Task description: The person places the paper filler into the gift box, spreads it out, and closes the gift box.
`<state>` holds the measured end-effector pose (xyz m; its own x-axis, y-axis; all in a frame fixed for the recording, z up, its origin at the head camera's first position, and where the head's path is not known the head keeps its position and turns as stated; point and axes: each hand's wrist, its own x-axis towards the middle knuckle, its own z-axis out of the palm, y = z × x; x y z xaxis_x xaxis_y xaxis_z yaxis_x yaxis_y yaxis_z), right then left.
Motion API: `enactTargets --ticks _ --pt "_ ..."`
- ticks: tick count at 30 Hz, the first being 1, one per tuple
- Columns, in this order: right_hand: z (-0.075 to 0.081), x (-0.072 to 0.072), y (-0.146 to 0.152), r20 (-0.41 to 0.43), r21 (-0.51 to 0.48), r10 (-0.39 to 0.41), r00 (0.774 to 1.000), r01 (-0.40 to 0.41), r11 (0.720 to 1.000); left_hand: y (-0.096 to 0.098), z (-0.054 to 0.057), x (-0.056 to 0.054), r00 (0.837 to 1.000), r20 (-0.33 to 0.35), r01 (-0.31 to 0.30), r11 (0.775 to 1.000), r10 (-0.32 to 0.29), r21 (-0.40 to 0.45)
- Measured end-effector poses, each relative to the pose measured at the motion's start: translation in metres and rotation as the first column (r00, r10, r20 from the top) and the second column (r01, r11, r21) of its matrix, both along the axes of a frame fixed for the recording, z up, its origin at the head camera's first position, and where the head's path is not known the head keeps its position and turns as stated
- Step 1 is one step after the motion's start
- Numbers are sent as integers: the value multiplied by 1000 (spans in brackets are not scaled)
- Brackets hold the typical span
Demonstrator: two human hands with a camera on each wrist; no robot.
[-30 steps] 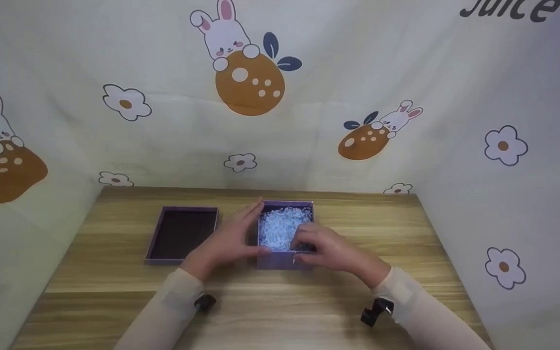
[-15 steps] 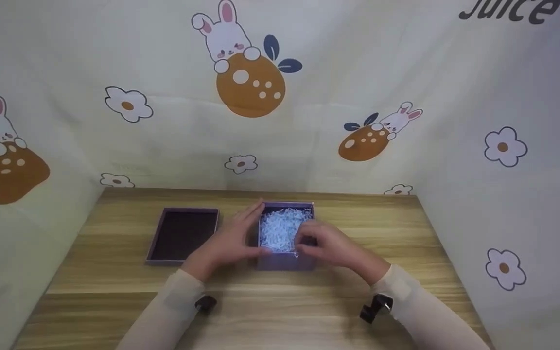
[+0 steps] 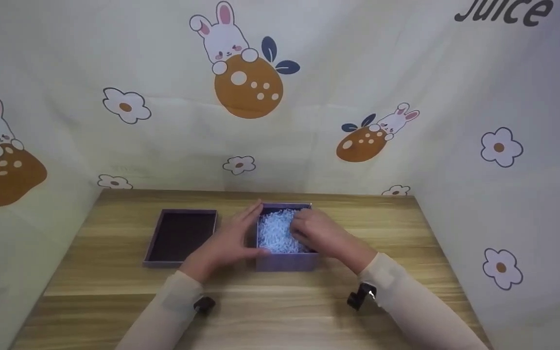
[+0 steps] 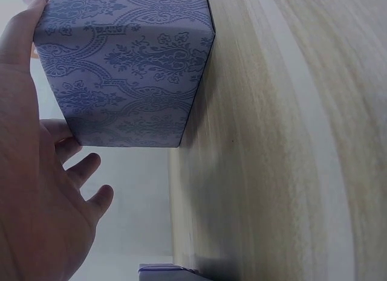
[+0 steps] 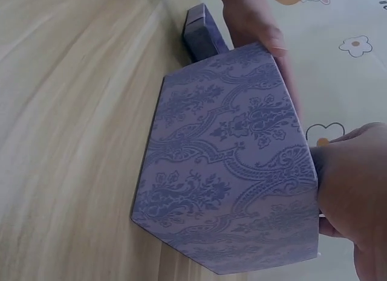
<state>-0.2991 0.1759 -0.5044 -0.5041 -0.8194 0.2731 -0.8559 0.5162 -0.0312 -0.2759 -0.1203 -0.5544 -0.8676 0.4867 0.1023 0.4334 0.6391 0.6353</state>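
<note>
A purple patterned gift box (image 3: 286, 261), without its lid on, stands upright on the table, filled with pale blue-white shredded paper (image 3: 278, 232). My left hand (image 3: 226, 243) holds the box at its left side, thumb at the near corner and fingers at the far corner. In the left wrist view, the other fingers of the left hand (image 4: 45, 190) are spread loosely beside the patterned wall. My right hand (image 3: 326, 232) reaches over the right rim with fingers curled down into the shredded paper. Its fingertips are hidden there; in the right wrist view the box wall (image 5: 230, 154) covers them.
The box lid (image 3: 181, 238) lies left of the box with its dark inside facing up, partly behind the left hand. The wooden table (image 3: 270, 311) ends at a cloth backdrop (image 3: 178, 131) printed with rabbits, oranges and flowers, which also rises on both sides.
My right hand has moved slightly away from me and turned its knuckles upward, from the near right corner towards the far right rim. The left hand, box and lid have stayed put.
</note>
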Motion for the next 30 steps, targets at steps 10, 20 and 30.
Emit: enactTargets --ticks 10,20,30 --pt "7 -2 6 240 -139 -34 970 69 988 0 0 0 1000 -19 20 1000 -19 19" --pt "19 2 -11 637 -144 84 766 12 989 0 2 0 1000 -3 6 1000 -6 27" --pt "6 -17 -45 575 162 -84 814 -12 987 0 0 0 1000 9 18 999 -19 39"
